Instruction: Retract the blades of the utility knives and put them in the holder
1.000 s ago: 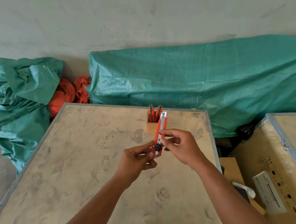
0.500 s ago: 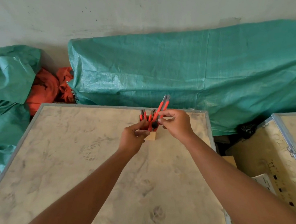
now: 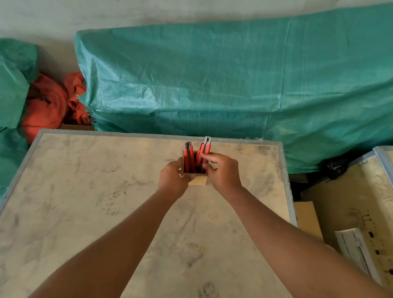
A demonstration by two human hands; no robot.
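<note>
A small wooden holder (image 3: 200, 180) stands near the far edge of the plywood crate top (image 3: 98, 211). Several red utility knives stand upright in it. My left hand (image 3: 173, 178) grips the holder's left side. My right hand (image 3: 222, 170) pinches a red utility knife (image 3: 205, 145) whose lower end sits inside the holder and whose top leans to the right. Another red knife (image 3: 188, 155) stands at the holder's left. The blades' state is hidden.
Green tarpaulin (image 3: 245, 87) covers a bulky load behind the crate, with orange cloth (image 3: 47, 106) at the left. A second crate (image 3: 373, 213) with a paper label lies to the right, across a gap.
Both hands carried the knife from mid-crate forward to the holder. The knife went down into it, and my left hand moved from the knife onto the holder.
</note>
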